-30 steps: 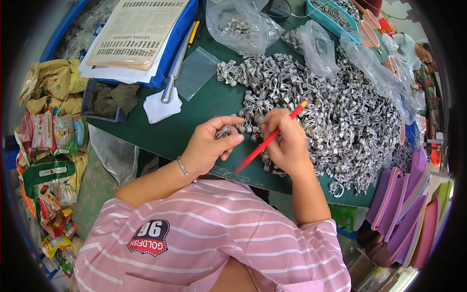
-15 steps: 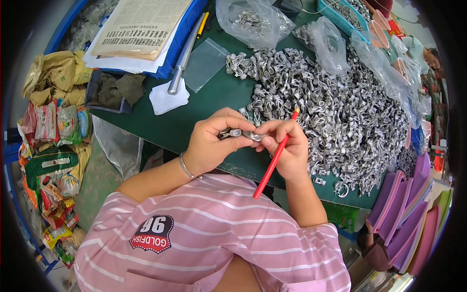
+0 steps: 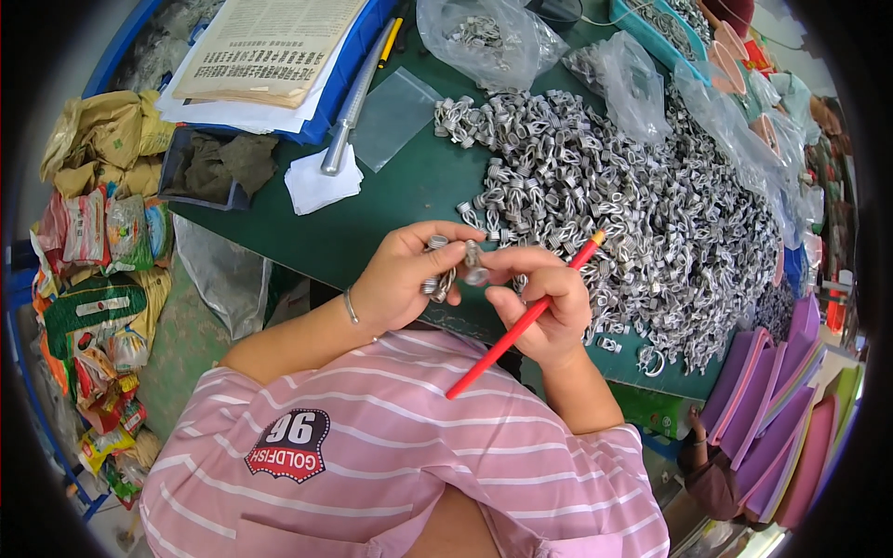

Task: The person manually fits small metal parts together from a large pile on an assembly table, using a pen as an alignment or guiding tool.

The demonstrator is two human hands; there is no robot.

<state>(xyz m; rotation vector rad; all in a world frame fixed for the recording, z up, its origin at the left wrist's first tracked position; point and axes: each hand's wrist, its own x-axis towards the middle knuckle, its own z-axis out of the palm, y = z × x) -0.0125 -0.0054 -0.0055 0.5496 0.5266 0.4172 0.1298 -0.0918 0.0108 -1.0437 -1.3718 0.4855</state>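
My left hand is closed around several small grey metal rings, which show between its fingers and below its thumb. One blurred metal ring stands up at the left thumb and fingertips. Just to its right is my right hand, with a red pencil gripped slantwise across its fingers, the pale tip pointing up and right. The right thumb and forefinger are apart, close to that ring; whether they touch it I cannot tell. A large pile of similar rings covers the green table beyond my hands.
A tapered metal rod lies over white paper slips beside a clear plastic bag. Behind are a blue tray with papers and bags of rings. Purple bins stand right, packed sacks left.
My right fingers have parted and drawn slightly back from the ring. The pencil's lower end has swung left. In my left hand, the rings have turned and more of them show.
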